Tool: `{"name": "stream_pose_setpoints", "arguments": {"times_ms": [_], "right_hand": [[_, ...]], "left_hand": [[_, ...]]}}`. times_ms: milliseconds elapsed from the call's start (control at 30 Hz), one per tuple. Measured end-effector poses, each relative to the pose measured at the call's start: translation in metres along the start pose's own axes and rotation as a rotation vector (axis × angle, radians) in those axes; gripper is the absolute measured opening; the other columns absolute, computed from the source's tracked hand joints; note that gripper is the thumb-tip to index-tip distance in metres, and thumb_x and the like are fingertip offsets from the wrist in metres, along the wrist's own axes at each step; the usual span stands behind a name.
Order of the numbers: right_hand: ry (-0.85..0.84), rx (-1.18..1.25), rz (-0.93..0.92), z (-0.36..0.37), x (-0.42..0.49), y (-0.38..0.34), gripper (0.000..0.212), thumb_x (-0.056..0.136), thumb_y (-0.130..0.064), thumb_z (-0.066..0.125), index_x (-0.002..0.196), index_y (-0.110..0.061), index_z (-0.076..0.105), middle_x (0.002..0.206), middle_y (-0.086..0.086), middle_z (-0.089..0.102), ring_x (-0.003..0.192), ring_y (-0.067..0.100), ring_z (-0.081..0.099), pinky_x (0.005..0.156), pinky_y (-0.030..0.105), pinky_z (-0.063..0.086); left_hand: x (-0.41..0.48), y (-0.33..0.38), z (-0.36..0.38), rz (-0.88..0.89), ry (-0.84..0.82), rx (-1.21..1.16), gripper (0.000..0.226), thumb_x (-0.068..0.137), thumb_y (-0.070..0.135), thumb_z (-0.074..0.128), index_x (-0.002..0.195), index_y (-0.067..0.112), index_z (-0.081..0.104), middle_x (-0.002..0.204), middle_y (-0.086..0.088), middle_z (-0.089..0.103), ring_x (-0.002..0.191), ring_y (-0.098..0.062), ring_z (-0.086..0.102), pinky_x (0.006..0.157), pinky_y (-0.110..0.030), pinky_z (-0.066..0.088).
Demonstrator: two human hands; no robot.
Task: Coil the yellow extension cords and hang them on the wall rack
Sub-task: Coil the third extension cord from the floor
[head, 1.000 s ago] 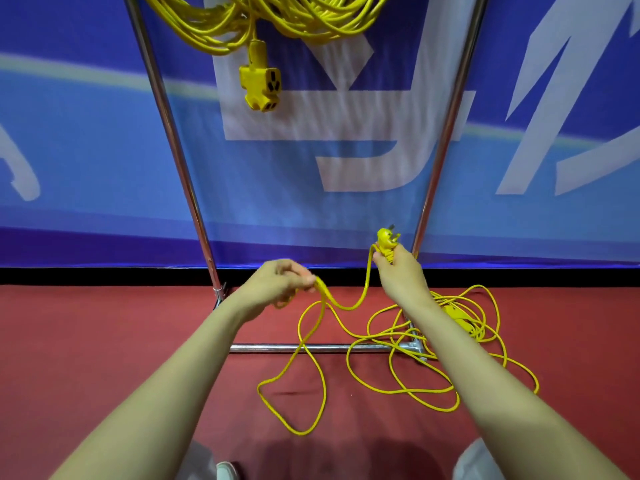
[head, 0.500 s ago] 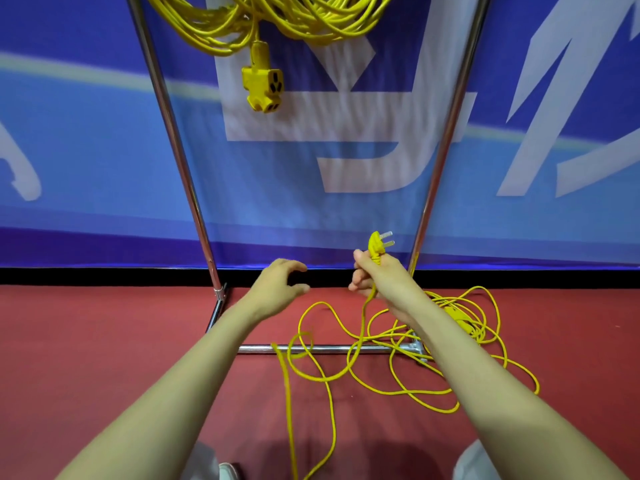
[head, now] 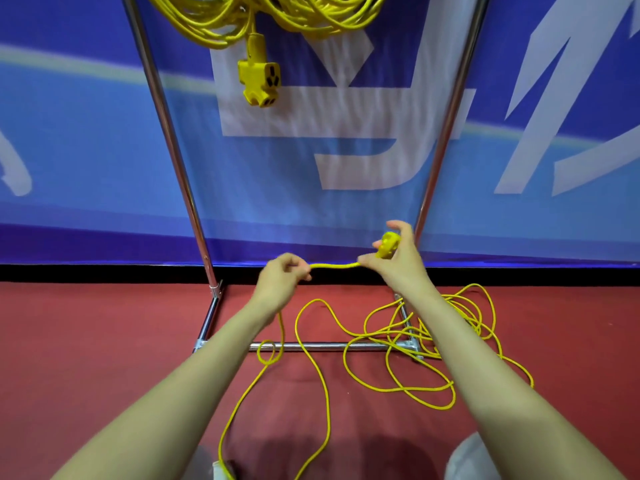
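**item:** loose yellow extension cord (head: 398, 341).

**location:** mostly on the red floor (head: 86, 341), in slack, tangled loops lying over and around the base bar (head: 311, 346) of the metal rack (head: 166, 133). one end is raised to hand height in front of the blue banner (head: 86, 133).

**step in hand (judged):** the very start of coiling. the plug end is up off the floor and a short straight run of the cord is stretched between the two hands. no loop is gathered in either hand yet.

**next move (judged):** the left hand needs to travel further down the cord and carry a length across to the right hand, laying a first loop beside the plug. the floor tangle must feed out freely. the small kink loop (head: 268, 351) by the base bar, and the strands crossing that bar, look likely to snag.

**left hand (head: 280, 277):** fingers curled in, thumb and fingertips pinching the cord. from under this hand the cord drops to the floor.

**right hand (head: 401, 265):** thumb and fingers curled round the plug (head: 388, 244), with one finger lifted clear above it. the prongs cannot be made out.

**also present:** hung coil (head: 259, 15) of yellow cord, already on the rack at the top edge of view. its triple socket block (head: 261, 81) dangles below it, well apart from the hands.
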State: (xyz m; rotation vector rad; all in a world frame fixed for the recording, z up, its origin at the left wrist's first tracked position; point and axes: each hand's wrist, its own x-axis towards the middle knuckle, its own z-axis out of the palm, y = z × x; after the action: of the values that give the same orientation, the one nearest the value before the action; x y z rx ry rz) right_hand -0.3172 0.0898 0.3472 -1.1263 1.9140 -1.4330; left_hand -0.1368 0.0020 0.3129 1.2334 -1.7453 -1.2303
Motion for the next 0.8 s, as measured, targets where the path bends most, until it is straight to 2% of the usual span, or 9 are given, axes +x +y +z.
{"name": "stream_pose_setpoints", "arguments": {"times_ms": [67, 133, 200, 300, 367, 433, 633, 733, 800], "right_hand": [[-0.084, -0.214, 0.054, -0.002, 0.000, 0.007, 0.075, 0.072, -0.030, 0.082, 0.132, -0.016, 0.041, 0.128, 0.010, 0.046, 0.117, 0.021, 0.047, 0.096, 0.028, 0.039], [-0.064, -0.561, -0.082, -0.002, -0.002, 0.010, 0.087, 0.072, -0.039, 0.080, 0.142, -0.017, 0.034, 0.149, 0.011, 0.023, 0.140, 0.026, 0.019, 0.112, 0.036, 0.025], [-0.183, -0.649, -0.278, 0.001, -0.006, 0.011, 0.081, 0.075, -0.038, 0.077, 0.143, -0.019, 0.036, 0.149, 0.006, 0.030, 0.141, 0.022, 0.019, 0.113, 0.034, 0.020], [-0.400, -0.466, -0.230, 0.016, -0.014, 0.011, 0.028, 0.087, -0.029, 0.067, 0.110, -0.015, 0.061, 0.099, -0.003, 0.064, 0.095, 0.010, 0.056, 0.085, 0.025, 0.041], [-0.387, -0.195, -0.133, 0.025, -0.016, 0.006, 0.008, 0.093, -0.020, 0.059, 0.090, -0.014, 0.055, 0.073, -0.004, 0.063, 0.068, 0.011, 0.057, 0.069, 0.024, 0.044], [-0.297, 0.097, -0.066, 0.025, -0.015, -0.001, 0.013, 0.095, -0.011, 0.055, 0.084, -0.015, 0.048, 0.068, 0.003, 0.063, 0.062, 0.018, 0.058, 0.067, 0.028, 0.048], [-0.184, 0.519, -0.083, 0.008, -0.016, -0.017, 0.012, 0.097, -0.009, 0.049, 0.088, -0.015, 0.052, 0.067, 0.000, 0.058, 0.053, 0.011, 0.053, 0.069, 0.031, 0.051], [-0.087, 0.697, -0.117, -0.001, -0.011, -0.028, 0.013, 0.099, -0.010, 0.045, 0.090, -0.018, 0.050, 0.065, 0.001, 0.054, 0.047, 0.009, 0.046, 0.058, 0.027, 0.052], [-0.006, 0.638, -0.146, -0.005, -0.007, -0.027, 0.012, 0.098, -0.011, 0.048, 0.089, -0.019, 0.052, 0.065, 0.003, 0.053, 0.045, 0.008, 0.043, 0.052, 0.024, 0.047]], "left_hand": [[0.000, 0.006, -0.013, 0.101, -0.005, 0.113, 0.010, 0.091, 0.013, 0.061, 0.081, 0.017, 0.063, 0.073, 0.003, 0.068, 0.067, -0.007, 0.055, 0.070, -0.026, 0.042], [-0.008, 0.015, -0.019, 0.174, -0.074, 0.185, 0.006, 0.090, 0.016, 0.062, 0.085, 0.016, 0.066, 0.073, 0.006, 0.066, 0.064, -0.001, 0.053, 0.069, -0.019, 0.042], [-0.019, 0.024, -0.014, 0.228, -0.167, 0.198, 0.006, 0.091, 0.017, 0.063, 0.086, 0.016, 0.067, 0.067, 0.012, 0.062, 0.055, 0.005, 0.049, 0.059, -0.010, 0.037], [-0.028, 0.036, 0.003, 0.260, -0.165, 0.085, 0.010, 0.092, 0.017, 0.061, 0.083, 0.016, 0.067, 0.059, 0.014, 0.057, 0.049, 0.003, 0.045, 0.053, -0.011, 0.034], [-0.026, 0.040, 0.005, 0.246, -0.091, -0.028, 0.014, 0.093, 0.020, 0.060, 0.080, 0.019, 0.065, 0.063, 0.010, 0.057, 0.050, -0.002, 0.044, 0.054, -0.017, 0.037], [-0.021, 0.035, -0.002, 0.170, -0.142, -0.160, 0.008, 0.093, 0.021, 0.061, 0.085, 0.018, 0.061, 0.068, 0.003, 0.058, 0.054, -0.006, 0.048, 0.057, -0.020, 0.041], [-0.023, -0.019, 0.003, -0.040, -0.739, -0.038, 0.019, 0.085, -0.001, 0.067, 0.088, 0.016, 0.058, 0.092, -0.001, 0.060, 0.086, -0.009, 0.056, 0.080, -0.022, 0.047], [-0.026, -0.041, 0.018, -0.085, -0.762, 0.232, 0.026, 0.085, -0.003, 0.066, 0.085, 0.020, 0.053, 0.086, -0.004, 0.054, 0.072, -0.008, 0.050, 0.067, -0.016, 0.043], [-0.024, -0.054, 0.021, -0.105, -0.663, 0.341, 0.026, 0.087, -0.004, 0.062, 0.079, 0.019, 0.051, 0.074, 0.000, 0.055, 0.062, -0.006, 0.051, 0.065, -0.019, 0.044]]}}
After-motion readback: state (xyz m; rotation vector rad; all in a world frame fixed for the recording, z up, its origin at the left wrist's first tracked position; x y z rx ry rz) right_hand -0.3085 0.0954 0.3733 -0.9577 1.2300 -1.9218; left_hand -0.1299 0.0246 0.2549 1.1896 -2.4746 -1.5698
